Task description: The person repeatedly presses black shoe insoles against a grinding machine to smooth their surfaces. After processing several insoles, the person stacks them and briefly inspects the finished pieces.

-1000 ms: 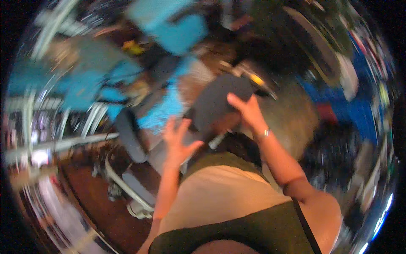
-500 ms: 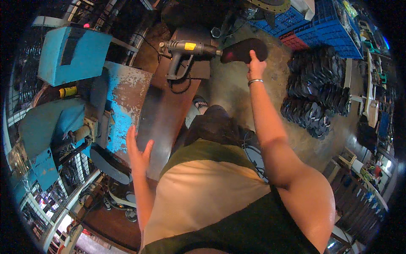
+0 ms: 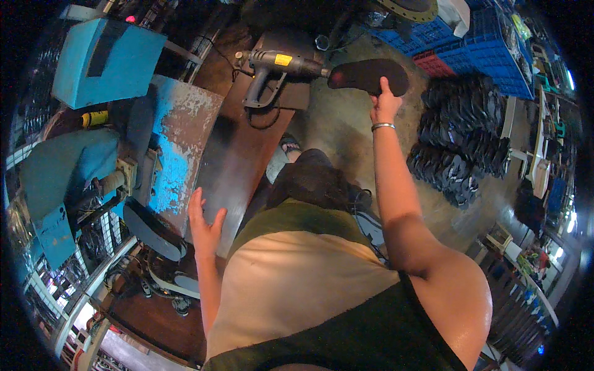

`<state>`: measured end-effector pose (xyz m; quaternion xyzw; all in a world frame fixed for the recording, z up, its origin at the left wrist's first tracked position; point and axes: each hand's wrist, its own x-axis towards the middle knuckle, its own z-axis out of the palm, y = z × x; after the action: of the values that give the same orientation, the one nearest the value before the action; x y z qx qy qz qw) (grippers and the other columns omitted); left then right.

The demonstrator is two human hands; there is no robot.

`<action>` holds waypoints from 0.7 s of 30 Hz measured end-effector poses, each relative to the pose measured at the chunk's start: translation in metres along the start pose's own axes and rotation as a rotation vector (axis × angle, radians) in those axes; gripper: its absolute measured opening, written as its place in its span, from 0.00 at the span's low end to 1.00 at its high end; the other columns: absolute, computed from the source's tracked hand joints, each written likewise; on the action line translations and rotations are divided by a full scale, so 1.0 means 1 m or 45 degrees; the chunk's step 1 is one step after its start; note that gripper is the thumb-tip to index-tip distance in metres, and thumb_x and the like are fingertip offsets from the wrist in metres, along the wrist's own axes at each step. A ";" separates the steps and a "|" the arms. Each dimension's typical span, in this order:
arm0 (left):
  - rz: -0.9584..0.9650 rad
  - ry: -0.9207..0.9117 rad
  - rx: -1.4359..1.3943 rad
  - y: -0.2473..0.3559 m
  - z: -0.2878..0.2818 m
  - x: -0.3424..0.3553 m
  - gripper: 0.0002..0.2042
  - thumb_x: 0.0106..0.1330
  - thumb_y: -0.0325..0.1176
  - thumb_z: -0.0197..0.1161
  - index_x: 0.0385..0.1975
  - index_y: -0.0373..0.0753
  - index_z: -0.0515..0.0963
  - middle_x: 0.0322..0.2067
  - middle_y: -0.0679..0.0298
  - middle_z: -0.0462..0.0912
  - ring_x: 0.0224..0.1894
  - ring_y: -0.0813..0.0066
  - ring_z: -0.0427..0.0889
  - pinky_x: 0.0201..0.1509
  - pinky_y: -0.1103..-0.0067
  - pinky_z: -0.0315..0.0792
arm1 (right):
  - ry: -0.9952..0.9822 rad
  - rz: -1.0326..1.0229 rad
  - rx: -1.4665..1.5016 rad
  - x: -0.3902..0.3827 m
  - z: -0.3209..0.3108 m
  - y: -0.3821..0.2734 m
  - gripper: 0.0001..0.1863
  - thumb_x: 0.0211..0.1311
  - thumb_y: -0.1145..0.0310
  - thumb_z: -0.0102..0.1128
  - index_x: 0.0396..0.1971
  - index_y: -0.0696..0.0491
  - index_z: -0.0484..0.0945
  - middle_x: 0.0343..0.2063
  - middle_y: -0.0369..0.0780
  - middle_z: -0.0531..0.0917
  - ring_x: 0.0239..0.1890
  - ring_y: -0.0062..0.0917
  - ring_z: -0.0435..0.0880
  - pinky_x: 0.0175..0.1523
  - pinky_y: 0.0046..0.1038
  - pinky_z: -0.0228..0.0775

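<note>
My right hand (image 3: 386, 106) grips the heel end of a black shoe sole (image 3: 359, 74), thumb on its upper face. The sole's other end is right in front of the nozzle of a heat gun (image 3: 294, 64), where a dull red glow shows on it. The gun is grey-black with a yellow label and lies on its side on a brown bench (image 3: 238, 145), its cord looping below the handle. My left hand (image 3: 205, 224) is held up over the near part of the bench, fingers apart, with nothing in it.
A blue machine (image 3: 111, 65) with peeling paint stands on the left. Stacks of dark soles (image 3: 461, 123) lie on the floor at right, in front of blue crates (image 3: 495, 62). Another sole-shaped piece (image 3: 154, 232) rests near the machine at lower left.
My right hand has shifted slightly right and nearer, and the sole's broad face shows more fully. The left hand stays open and has hardly moved.
</note>
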<state>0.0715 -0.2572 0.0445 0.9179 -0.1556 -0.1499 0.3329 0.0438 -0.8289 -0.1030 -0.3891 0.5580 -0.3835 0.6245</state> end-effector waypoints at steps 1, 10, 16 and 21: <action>0.024 -0.006 -0.005 0.000 0.000 0.000 0.41 0.64 0.27 0.77 0.78 0.37 0.65 0.74 0.46 0.69 0.70 0.49 0.74 0.72 0.61 0.73 | 0.014 0.010 -0.015 0.000 0.006 0.008 0.17 0.66 0.69 0.78 0.50 0.57 0.82 0.39 0.41 0.88 0.26 0.24 0.85 0.21 0.26 0.73; 0.040 0.080 0.106 -0.014 -0.017 0.011 0.40 0.64 0.31 0.78 0.77 0.40 0.67 0.75 0.46 0.68 0.74 0.46 0.70 0.77 0.60 0.67 | 0.047 -0.033 -0.225 0.005 0.013 0.033 0.22 0.61 0.61 0.83 0.44 0.62 0.84 0.36 0.40 0.88 0.31 0.24 0.85 0.28 0.30 0.74; -0.019 0.342 0.306 -0.062 -0.036 0.059 0.38 0.65 0.43 0.78 0.76 0.52 0.71 0.77 0.45 0.64 0.78 0.41 0.63 0.80 0.52 0.59 | -0.009 -0.506 -1.027 -0.041 -0.004 -0.057 0.39 0.59 0.40 0.79 0.39 0.71 0.89 0.42 0.50 0.93 0.39 0.38 0.89 0.51 0.42 0.80; -0.051 0.451 0.472 -0.117 -0.070 0.166 0.42 0.61 0.44 0.80 0.77 0.58 0.68 0.80 0.43 0.57 0.83 0.41 0.53 0.81 0.47 0.54 | -0.514 -0.490 -0.206 -0.107 0.049 -0.098 0.20 0.71 0.64 0.74 0.51 0.67 0.86 0.55 0.44 0.89 0.49 0.33 0.89 0.54 0.37 0.83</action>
<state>0.2705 -0.1963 -0.0098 0.9781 -0.1013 0.0378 0.1780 0.0791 -0.7678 0.0328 -0.6048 0.3671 -0.3641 0.6058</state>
